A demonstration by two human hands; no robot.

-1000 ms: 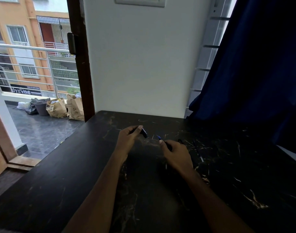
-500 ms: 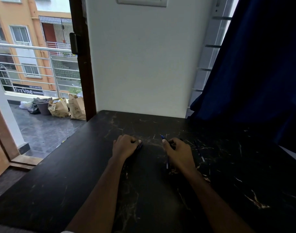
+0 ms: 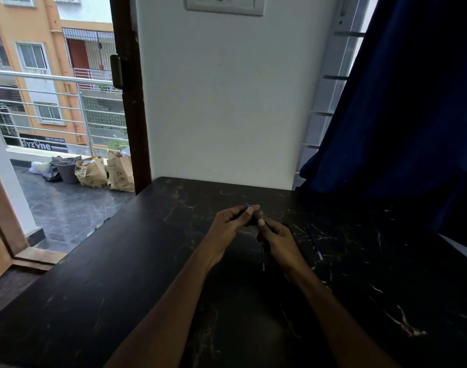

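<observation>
On the black marbled table (image 3: 121, 274) my two hands meet just above the surface. My right hand (image 3: 278, 239) grips a thin dark pen (image 3: 264, 262); the shaft sticks out below the fist toward me, and the blue tip (image 3: 247, 206) shows above the fingers. My left hand (image 3: 225, 227) has its fingers curled and pinches a small dark cap-like piece (image 3: 251, 221) right at the tip end of the pen. The fingers hide most of the pen and the piece, so I cannot tell whether the two are joined.
A white wall (image 3: 227, 102) with a socket plate (image 3: 224, 5) stands behind the table. A dark blue curtain (image 3: 412, 115) hangs over the table's right side. At the left, an open doorway shows a balcony with paper bags (image 3: 105, 172) and a railing.
My hands were apart, the left resting on the table with the dark piece. Now both are raised slightly and brought together, with the left fingers at the pen's blue tip.
</observation>
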